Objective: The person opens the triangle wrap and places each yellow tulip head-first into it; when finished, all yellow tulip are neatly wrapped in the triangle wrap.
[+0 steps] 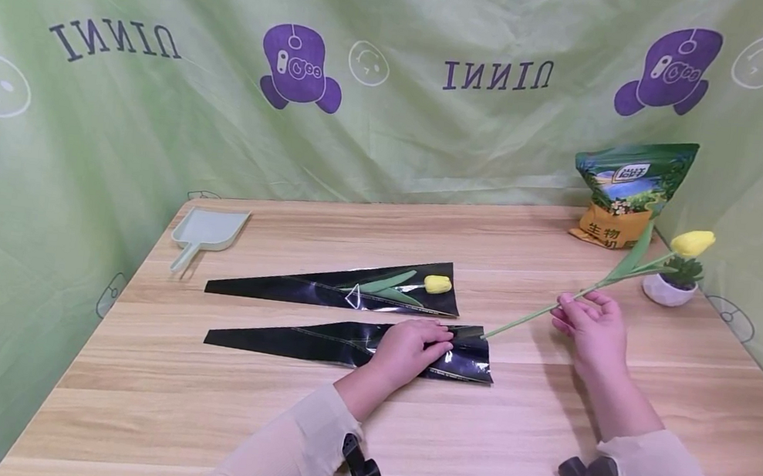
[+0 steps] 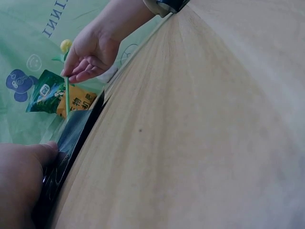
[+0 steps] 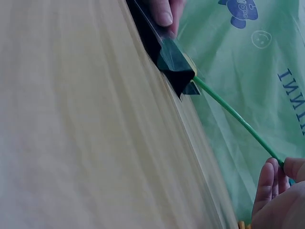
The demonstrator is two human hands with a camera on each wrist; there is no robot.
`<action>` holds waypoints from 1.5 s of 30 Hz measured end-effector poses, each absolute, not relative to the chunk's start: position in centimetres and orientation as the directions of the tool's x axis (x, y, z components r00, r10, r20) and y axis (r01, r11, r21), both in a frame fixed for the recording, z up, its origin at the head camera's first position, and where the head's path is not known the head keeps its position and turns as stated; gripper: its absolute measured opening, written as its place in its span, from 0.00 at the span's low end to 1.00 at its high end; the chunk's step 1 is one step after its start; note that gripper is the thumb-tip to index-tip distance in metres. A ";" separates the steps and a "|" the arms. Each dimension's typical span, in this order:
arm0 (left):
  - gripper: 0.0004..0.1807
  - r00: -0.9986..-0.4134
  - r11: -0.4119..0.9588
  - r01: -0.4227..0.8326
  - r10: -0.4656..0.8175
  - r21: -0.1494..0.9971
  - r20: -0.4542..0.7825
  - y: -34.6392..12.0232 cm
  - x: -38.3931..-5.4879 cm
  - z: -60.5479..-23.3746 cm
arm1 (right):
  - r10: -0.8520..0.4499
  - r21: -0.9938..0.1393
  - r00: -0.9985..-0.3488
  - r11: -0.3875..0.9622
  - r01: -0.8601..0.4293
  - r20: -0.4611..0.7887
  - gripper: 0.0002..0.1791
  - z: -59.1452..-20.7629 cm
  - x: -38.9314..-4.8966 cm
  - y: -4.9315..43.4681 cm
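A yellow artificial tulip [image 1: 692, 243] slants over the right side of the table, its green stem [image 3: 233, 113] pinched between the thumb and fingers of my right hand [image 1: 594, 330]. The stem's lower end meets the mouth of a black flower sleeve [image 1: 322, 342]; how far it reaches inside is hidden. My left hand [image 1: 410, 347] grips that sleeve near its wide end, thumb on the near side, fingers on the far side. In the right wrist view the sleeve's mouth [image 3: 176, 62] gapes a little. Behind it lies another black sleeve [image 1: 292, 288] with a yellow tulip [image 1: 437, 284] inside.
At the back left lies a pale dustpan [image 1: 211, 229]. A green and orange bag [image 1: 626, 194] stands at the back right, near a small succulent in a white pot [image 1: 669, 290]. A green printed curtain [image 1: 392, 138] hangs behind the wooden table [image 1: 195, 420].
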State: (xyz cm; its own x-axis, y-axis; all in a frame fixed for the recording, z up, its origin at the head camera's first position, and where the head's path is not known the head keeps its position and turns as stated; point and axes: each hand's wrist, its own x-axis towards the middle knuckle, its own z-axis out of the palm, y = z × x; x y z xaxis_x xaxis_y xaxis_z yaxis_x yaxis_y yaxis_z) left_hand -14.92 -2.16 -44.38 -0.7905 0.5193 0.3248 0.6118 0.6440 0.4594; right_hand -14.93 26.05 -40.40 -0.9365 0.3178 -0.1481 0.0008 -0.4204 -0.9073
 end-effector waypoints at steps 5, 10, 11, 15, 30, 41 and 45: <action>0.13 -0.793 0.645 0.608 0.517 0.462 0.321 -2.2 -14.8 -44.3 | 0.307 -0.905 -0.936 -0.424 0.027 -0.171 0.20 -40.8 -14.3 25.1; 0.13 -0.794 0.648 0.608 0.511 0.458 0.330 -2.2 -14.8 -44.4 | 0.302 -0.920 -0.938 -0.388 0.044 -0.172 0.19 -41.1 -13.7 23.7; 0.13 -0.793 0.647 0.609 0.509 0.459 0.335 -2.2 -14.8 -44.4 | 0.300 -0.923 -0.938 -0.382 0.049 -0.174 0.19 -41.2 -13.6 23.4; 0.12 -0.789 0.628 0.614 0.500 0.478 0.358 -2.1 -14.9 -44.3 | 0.281 -0.926 -0.940 -0.368 0.080 -0.193 0.18 -41.2 -13.0 22.5; 0.09 -0.800 0.561 0.598 0.465 0.572 0.379 -1.8 -15.2 -44.6 | 0.229 -0.937 -0.948 -0.320 0.140 -0.220 0.15 -41.7 -12.0 20.1; 0.09 -0.813 0.560 0.578 0.457 0.593 0.361 -1.7 -15.2 -44.6 | 0.219 -0.954 -0.950 -0.251 0.167 -0.224 0.15 -42.0 -12.0 18.5; 0.09 -0.817 0.562 0.572 0.453 0.598 0.356 -1.7 -15.1 -44.6 | 0.223 -0.960 -0.952 -0.234 0.154 -0.207 0.15 -42.0 -12.0 18.3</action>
State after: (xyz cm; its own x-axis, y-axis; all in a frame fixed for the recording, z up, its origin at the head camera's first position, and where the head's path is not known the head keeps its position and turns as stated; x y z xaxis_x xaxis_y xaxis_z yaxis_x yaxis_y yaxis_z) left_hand -15.15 -1.74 -44.63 -0.8173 0.4529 0.3564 0.5719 0.5618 0.5977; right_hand -11.97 18.29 -41.97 -0.9524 0.2235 -0.2073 0.1539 -0.2344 -0.9599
